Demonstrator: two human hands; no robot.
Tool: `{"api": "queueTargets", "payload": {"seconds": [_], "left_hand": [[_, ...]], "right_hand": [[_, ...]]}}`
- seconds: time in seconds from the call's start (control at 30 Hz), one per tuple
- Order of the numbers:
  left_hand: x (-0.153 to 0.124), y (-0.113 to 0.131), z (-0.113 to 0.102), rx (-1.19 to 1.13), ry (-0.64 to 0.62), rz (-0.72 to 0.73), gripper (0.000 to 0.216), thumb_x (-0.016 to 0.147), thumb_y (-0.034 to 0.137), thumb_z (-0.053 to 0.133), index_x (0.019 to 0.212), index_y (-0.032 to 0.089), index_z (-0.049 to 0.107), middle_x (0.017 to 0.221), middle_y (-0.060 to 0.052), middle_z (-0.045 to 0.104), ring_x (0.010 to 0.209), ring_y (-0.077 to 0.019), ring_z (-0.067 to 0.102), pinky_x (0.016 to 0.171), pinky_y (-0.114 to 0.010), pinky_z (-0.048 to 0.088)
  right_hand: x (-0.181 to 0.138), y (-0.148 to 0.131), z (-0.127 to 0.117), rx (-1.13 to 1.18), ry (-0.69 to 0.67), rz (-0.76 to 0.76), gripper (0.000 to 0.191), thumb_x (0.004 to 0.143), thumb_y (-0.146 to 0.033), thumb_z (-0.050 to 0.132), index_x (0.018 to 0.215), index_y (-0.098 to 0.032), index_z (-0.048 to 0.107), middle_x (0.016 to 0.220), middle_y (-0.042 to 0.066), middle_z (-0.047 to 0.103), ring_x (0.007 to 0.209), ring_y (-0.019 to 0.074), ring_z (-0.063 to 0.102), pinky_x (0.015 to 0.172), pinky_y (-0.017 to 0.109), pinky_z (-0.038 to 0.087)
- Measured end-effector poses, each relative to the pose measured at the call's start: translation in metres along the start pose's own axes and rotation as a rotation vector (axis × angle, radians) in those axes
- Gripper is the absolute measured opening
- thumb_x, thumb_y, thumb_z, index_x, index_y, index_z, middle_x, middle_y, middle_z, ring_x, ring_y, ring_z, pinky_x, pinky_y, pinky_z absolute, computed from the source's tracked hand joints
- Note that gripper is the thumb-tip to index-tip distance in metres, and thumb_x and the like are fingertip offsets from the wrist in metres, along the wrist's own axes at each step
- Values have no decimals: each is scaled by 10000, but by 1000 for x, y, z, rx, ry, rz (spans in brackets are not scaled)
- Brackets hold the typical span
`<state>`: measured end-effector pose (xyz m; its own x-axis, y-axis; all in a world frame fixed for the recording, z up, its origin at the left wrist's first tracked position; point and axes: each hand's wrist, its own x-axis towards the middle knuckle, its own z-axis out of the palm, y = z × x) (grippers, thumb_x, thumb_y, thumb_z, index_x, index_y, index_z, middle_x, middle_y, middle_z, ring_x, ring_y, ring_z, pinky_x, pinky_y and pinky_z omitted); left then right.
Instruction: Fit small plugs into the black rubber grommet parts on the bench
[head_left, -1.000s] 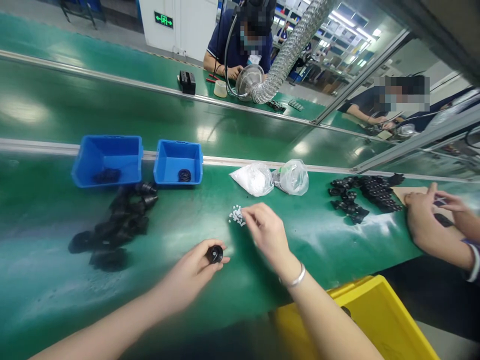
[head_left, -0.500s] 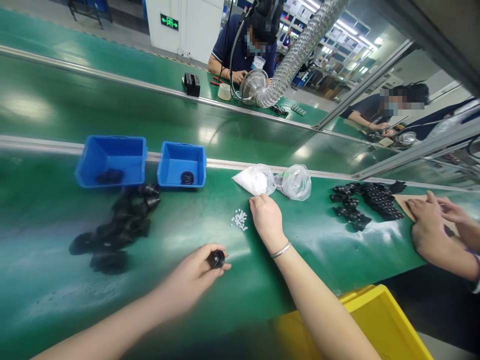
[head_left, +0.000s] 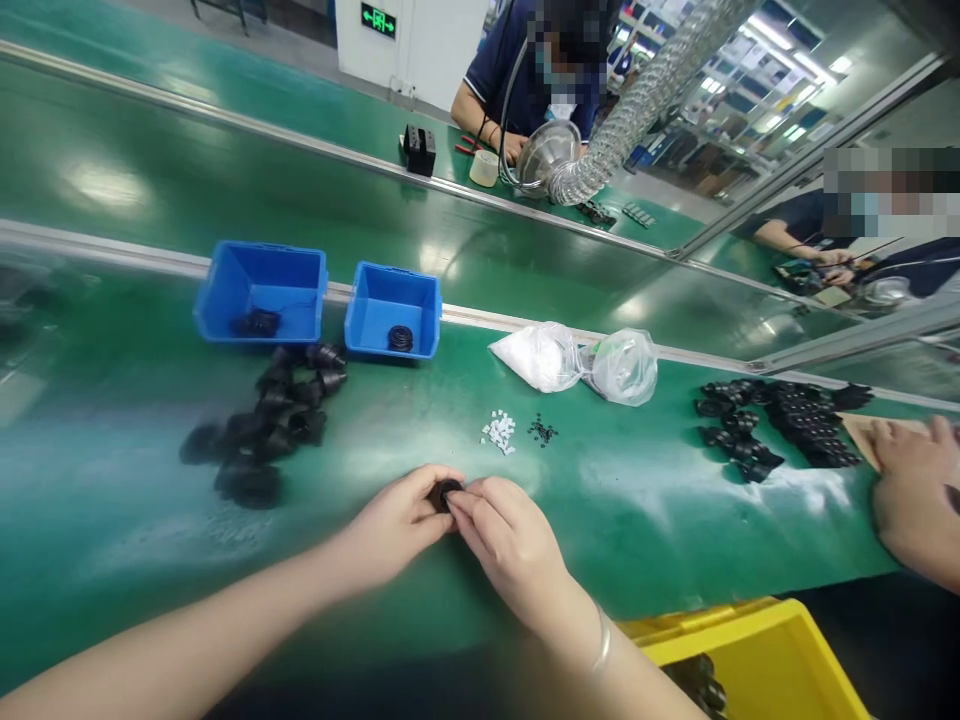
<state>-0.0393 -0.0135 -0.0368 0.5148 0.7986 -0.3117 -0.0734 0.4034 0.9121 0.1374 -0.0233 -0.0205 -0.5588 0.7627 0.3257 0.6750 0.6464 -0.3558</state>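
Black round cap (head_left: 447,490) pinched in left hand (head_left: 397,522); right hand (head_left: 504,540) fingertips pressing on it, above green worktop (head_left: 645,510).

Bare left hand (head_left: 397,520) and right hand (head_left: 510,540), forearms uncovered; thin silver bangle (head_left: 602,641) circling the right wrist.

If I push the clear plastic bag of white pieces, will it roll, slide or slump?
The clear plastic bag of white pieces probably sags when lifted: it lies slumped and creased. Pushed, it likely slides, not rolls, since its flat underside rests on the smooth green worktop.
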Motion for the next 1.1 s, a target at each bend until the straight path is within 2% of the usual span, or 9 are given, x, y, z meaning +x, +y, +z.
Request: {"api": "queueTargets", "payload": {"seconds": [0.13,0.23,0.33,0.5,0.7,0.9,1.1], "left_hand": [[0,-1,-1,50,2,-13,336,833,256,578,1157,197,509,732,44,495,604,-103,486,593,-249,405],[0,1,-2,-16,-11,4,330,822,224,581,1144,186,519,838,15,541,676,-112,521,649,-261,420],[1,2,-2,-82,-12,1,338,805,199,592,1136,181,524,952,-22,575,790,-143,569,736,-290,447],[3,-3,-4,-147,8,34,324,800,184,607,1118,189,539,1057,-52,597,947,-182,592,860,-336,459],[4,-5,-4,-152,28,37,313,801,163,593,1108,190,541,1045,-44,604,925,-177,607,868,-343,472],[4,-6,-4,-108,25,40,331,801,157,574,1129,187,540,1094,-64,624,975,-202,610,886,-360,469],[3,-4,-5,-126,19,20,337,797,160,586,1131,185,542,1095,-68,621,967,-199,614,886,-357,460]], "right_hand": [[3,3,2,-38,-4,-35,156,920,-109,495,1017,-135,615,842,77,601,777,171,570,702,324,491],[3,2,-1,-25,-27,-36,182,926,-109,480,1052,-139,607,863,83,605,784,173,567,711,334,500],[-3,1,-1,-9,-69,-19,270,925,-112,470,1169,-157,576,925,96,604,845,192,573,741,359,514],[-18,2,10,72,-92,27,488,915,-80,447,1388,-191,415,1042,124,573,929,206,566,791,383,530],[-22,5,17,78,-87,23,547,906,-69,440,1429,-208,361,1083,134,557,939,211,567,792,387,532],[-19,6,15,-93,-119,-66,534,914,-113,462,1433,-171,352,1021,138,594,895,246,543,710,407,496],[-26,3,19,-41,-76,18,584,914,-97,442,1468,-194,288,1057,136,568,892,221,551,744,398,512]]}}
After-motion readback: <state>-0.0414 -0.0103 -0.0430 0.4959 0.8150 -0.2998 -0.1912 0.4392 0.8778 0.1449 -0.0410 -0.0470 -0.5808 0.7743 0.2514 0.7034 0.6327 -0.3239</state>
